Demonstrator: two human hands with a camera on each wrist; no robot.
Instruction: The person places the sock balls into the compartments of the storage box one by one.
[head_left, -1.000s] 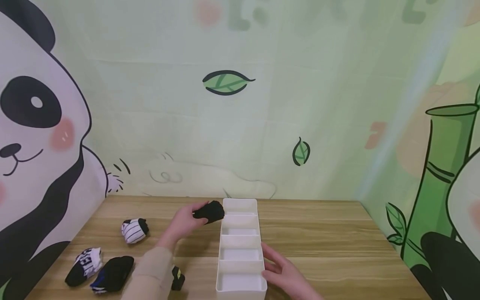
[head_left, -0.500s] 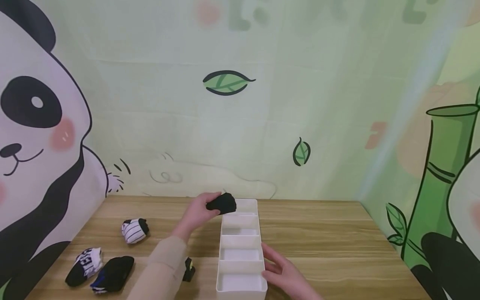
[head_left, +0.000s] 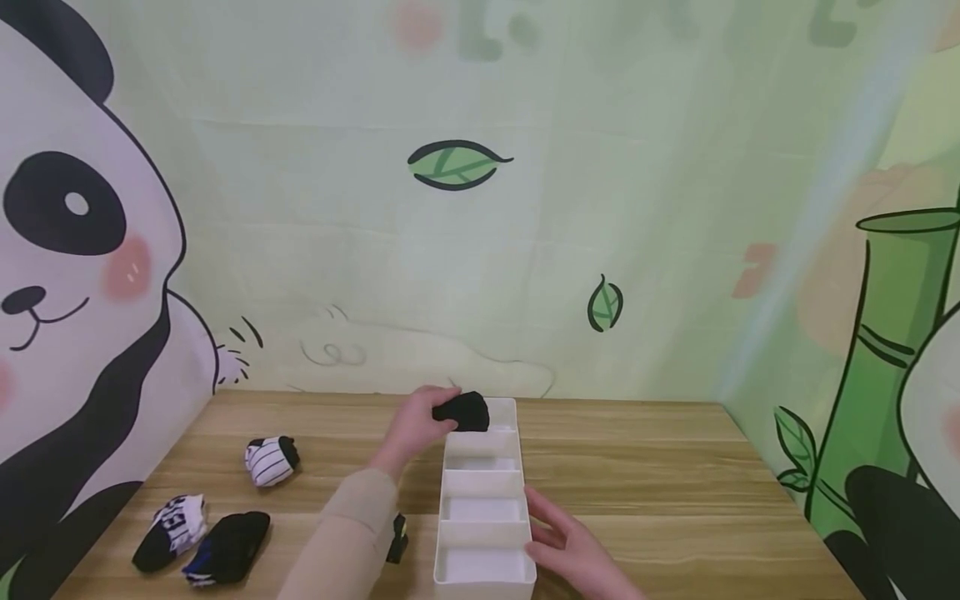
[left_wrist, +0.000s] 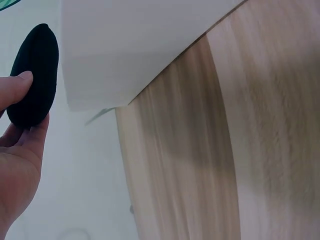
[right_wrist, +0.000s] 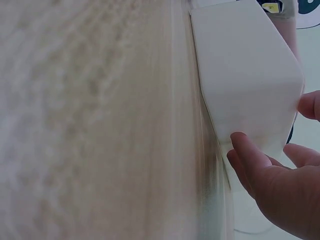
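Observation:
My left hand (head_left: 415,427) pinches a balled-up black sock (head_left: 465,412) between thumb and fingers, over the far compartment of a long white divided box (head_left: 482,531). In the left wrist view the black sock (left_wrist: 36,75) is a smooth oval, with the thumb on its face and the fingers beneath it. Fingertips of my right hand (head_left: 573,542) rest along the box's right side. From the right wrist view, those fingers (right_wrist: 247,150) are extended against the white wall, with the thumb near the upper rim. The compartments in front of the sock show bare floors.
On the wooden table (head_left: 637,467) at left lie a white striped sock bundle (head_left: 270,461), a black-and-white lettered one (head_left: 171,532) and a black one with blue (head_left: 227,548). A small black device (head_left: 397,537) is worn at the left sleeve. A panda-print cloth (head_left: 337,250) hangs behind.
My left hand has carried the black sock rightward, from beside the box to over its far compartment. My right hand and the box have stayed in place.

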